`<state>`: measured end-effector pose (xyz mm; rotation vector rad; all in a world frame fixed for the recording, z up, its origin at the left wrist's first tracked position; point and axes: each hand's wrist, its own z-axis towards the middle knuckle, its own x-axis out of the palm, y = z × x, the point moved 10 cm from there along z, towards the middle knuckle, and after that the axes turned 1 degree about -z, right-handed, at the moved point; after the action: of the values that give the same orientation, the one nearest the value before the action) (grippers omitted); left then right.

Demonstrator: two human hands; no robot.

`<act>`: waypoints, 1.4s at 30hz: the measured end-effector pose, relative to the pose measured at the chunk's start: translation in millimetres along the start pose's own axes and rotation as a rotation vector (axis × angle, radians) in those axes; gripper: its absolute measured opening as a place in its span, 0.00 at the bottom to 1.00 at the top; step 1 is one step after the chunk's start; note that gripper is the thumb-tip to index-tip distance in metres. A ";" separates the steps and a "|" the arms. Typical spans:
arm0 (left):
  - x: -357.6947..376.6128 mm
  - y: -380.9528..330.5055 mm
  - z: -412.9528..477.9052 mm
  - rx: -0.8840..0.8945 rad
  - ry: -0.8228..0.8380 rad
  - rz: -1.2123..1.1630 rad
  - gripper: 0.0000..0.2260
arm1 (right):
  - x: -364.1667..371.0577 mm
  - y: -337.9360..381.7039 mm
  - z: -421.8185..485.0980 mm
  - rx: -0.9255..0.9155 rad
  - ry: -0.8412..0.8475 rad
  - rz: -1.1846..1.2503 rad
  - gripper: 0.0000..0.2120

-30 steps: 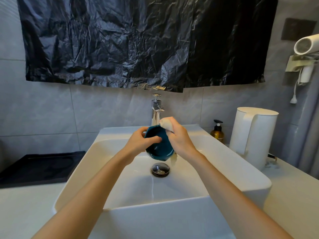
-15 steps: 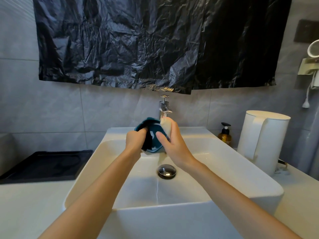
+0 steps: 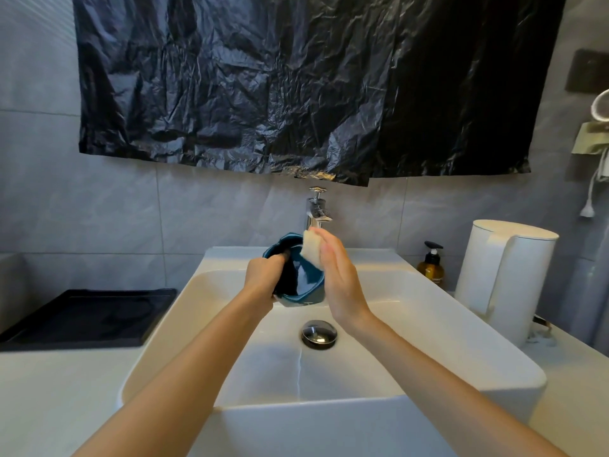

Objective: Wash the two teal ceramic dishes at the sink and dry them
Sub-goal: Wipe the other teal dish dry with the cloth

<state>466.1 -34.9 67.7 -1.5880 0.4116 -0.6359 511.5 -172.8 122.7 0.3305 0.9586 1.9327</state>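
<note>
Over the white sink (image 3: 461, 328), just below the faucet (image 3: 317, 209), a teal ceramic dish (image 3: 308, 286) is held tilted on its side, its dark inside facing me. My left hand (image 3: 263, 278) grips the dish's left rim, with fingers curled over the edge. My right hand (image 3: 339, 282) holds a pale sponge (image 3: 311, 249) against the dish's upper right rim. I see only this one teal dish. No water runs from the faucet.
A chrome drain plug (image 3: 319, 334) sits in the basin below my hands. A black tray (image 3: 89, 315) lies on the counter to the left. An amber soap bottle (image 3: 431, 265) and a white kettle (image 3: 504, 278) stand to the right. A black plastic sheet (image 3: 296, 84) hangs above.
The dish rose from low over the drain to just under the faucet and turned its inside toward me. The sponge moved from the dish's outside to its upper rim.
</note>
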 end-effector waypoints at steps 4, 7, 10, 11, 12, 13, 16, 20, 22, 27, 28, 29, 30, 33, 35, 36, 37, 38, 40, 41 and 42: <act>-0.3 -10.2 -1.8 0.095 -0.008 0.087 0.02 | 4.9 15.0 1.8 -0.215 -0.009 -0.320 0.16; 0.0 -15.7 -2.0 0.162 -0.014 0.154 0.04 | -3.4 0.2 12.4 0.009 -0.025 -0.106 0.09; -4.1 -11.2 2.1 0.108 -0.051 0.088 0.06 | 0.4 -14.0 9.7 0.158 -0.028 0.110 0.11; -6.4 -8.9 2.3 0.081 -0.067 0.061 0.05 | 3.5 -14.3 7.0 0.157 -0.019 0.103 0.11; -9.0 -6.6 2.6 0.055 -0.082 0.029 0.05 | 7.6 -14.2 4.0 0.148 -0.006 0.086 0.10; -11.2 -4.9 3.1 0.036 -0.094 -0.007 0.05 | 12.2 -16.0 1.7 0.138 0.008 0.071 0.11; -16.1 -3.1 0.3 0.006 -0.123 -0.119 0.05 | 22.4 -18.1 -2.5 0.090 0.025 -0.009 0.20; -11.4 4.0 -3.2 -0.058 -0.101 -0.317 0.06 | 34.0 -17.1 -2.0 0.061 0.049 0.016 0.24; -0.5 4.5 -3.9 -0.059 -0.004 -0.294 0.09 | 23.6 -22.7 5.3 0.098 -0.017 0.028 0.23; 31.3 11.2 -7.1 -0.031 0.258 0.096 0.27 | -16.1 -24.1 15.3 0.077 -0.156 -0.059 0.18; 33.8 14.6 -7.4 -0.055 0.286 0.119 0.28 | -21.5 -20.3 16.5 0.052 -0.162 -0.097 0.18; 35.6 15.4 -7.7 -0.068 0.308 0.112 0.28 | -25.4 -16.4 18.0 0.028 -0.162 -0.127 0.17; 35.7 13.6 -7.1 -0.054 0.314 0.099 0.26 | -27.1 -12.6 18.8 0.009 -0.151 -0.150 0.17; 27.5 -7.5 -3.6 0.155 0.240 0.158 0.23 | -18.2 -3.2 17.4 -0.055 -0.042 -0.223 0.16; 20.1 -25.2 -7.6 0.307 0.170 0.223 0.19 | -6.9 4.5 12.6 -0.113 0.051 -0.269 0.16; 17.4 -30.6 -9.7 0.351 0.148 0.238 0.16 | -2.2 7.5 10.6 -0.132 0.085 -0.272 0.15; 14.3 -33.4 -10.6 0.376 0.133 0.244 0.14 | 1.1 8.5 9.7 -0.138 0.111 -0.254 0.15; 11.7 -34.4 -10.4 0.387 0.121 0.246 0.12 | 4.0 9.0 8.9 -0.130 0.132 -0.222 0.14; 8.9 -32.1 -9.4 0.368 0.116 0.248 0.09 | 7.5 5.9 10.2 -0.078 0.153 -0.136 0.10; 9.1 -29.4 -8.9 0.342 0.124 0.241 0.08 | 7.1 3.9 12.1 -0.039 0.143 -0.084 0.07; 9.9 -26.4 -8.5 0.314 0.133 0.231 0.08 | 5.7 1.9 14.0 0.007 0.126 -0.033 0.06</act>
<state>465.8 -44.3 95.6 -1.1841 0.5559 -0.5975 515.3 -161.7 132.5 0.1972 1.0460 1.9383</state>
